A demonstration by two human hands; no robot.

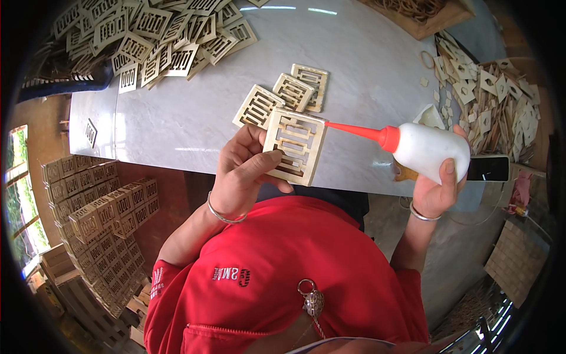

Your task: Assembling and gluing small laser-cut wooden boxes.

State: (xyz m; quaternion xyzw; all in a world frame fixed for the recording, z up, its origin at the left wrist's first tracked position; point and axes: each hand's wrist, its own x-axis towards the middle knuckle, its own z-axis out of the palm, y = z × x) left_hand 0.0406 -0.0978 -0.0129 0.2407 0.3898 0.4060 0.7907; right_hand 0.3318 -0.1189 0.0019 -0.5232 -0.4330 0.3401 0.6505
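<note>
My left hand (243, 168) grips a square wooden lattice panel (293, 143) with slotted cut-outs, thumb on its face and fingers behind. In my right hand (439, 192) is a white squeeze bottle (431, 152) with a long red nozzle (359, 131), tipped sideways. The nozzle's tip meets or nearly meets the panel's upper right corner; I cannot tell if anything flows out. Just beyond the held panel, three similar panels lie on the grey table: one at the left (257, 107), one in the middle (293, 92) and one farther right (311, 85).
A big heap of lattice panels (177, 35) covers the table's far left, by a dark blue basket (65, 82). Thin wooden offcuts (489, 88) pile up at the right. A box of rubber bands (421, 9) sits at the back, a phone (492, 169) at right. Assembled wooden boxes (106, 218) stack at lower left.
</note>
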